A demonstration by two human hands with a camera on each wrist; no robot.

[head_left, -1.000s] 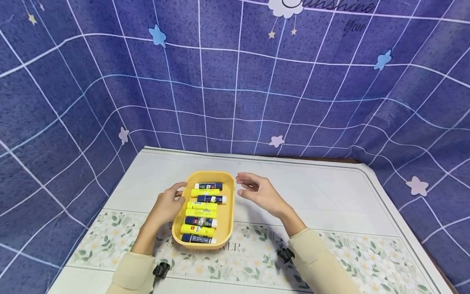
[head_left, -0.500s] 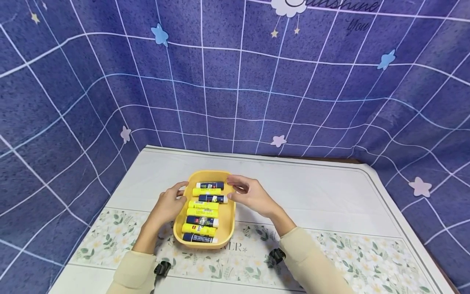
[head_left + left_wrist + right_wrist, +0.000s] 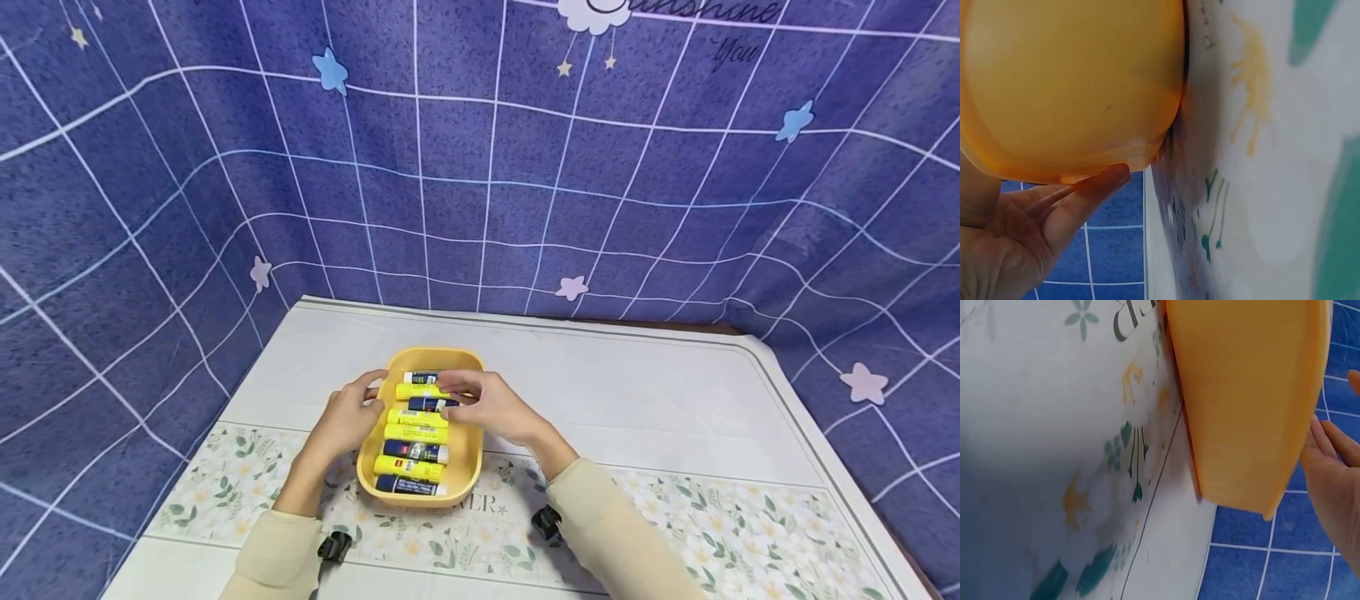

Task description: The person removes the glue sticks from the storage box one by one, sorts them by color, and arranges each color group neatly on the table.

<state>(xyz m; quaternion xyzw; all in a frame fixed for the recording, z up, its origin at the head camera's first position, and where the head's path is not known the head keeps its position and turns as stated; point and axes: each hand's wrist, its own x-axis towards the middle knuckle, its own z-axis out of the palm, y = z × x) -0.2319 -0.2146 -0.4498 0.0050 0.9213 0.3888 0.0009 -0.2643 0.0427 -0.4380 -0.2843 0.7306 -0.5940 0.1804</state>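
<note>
A yellow plastic tray [image 3: 468, 467] stands on the table, holding a column of yellow and dark blue glue sticks. At the tray's left side my left hand [image 3: 348, 417] grips the wall, its thumb at the rim; in the left wrist view the fingers [image 3: 1088, 203] lie along the outside. My right hand [image 3: 495, 408] reaches over the right rim, thumb and fingers apart, above a dark blue glue stick [image 3: 426, 404] and a yellow glue stick [image 3: 414, 391]. It partly covers the farthest dark blue glue stick [image 3: 420, 377]. Whether its fingertips touch any stick is hard to see.
A white tablecloth [image 3: 637, 392] with a floral band covers the table. Behind and beside it hangs a blue gridded curtain [image 3: 480, 208]. Nearer glue sticks include a yellow one [image 3: 408, 467] and a dark blue one [image 3: 408, 485].
My right hand has moved left from beside the tray to over the glue sticks inside it. The left hand keeps its place on the tray, and the sticks have not visibly moved.
</note>
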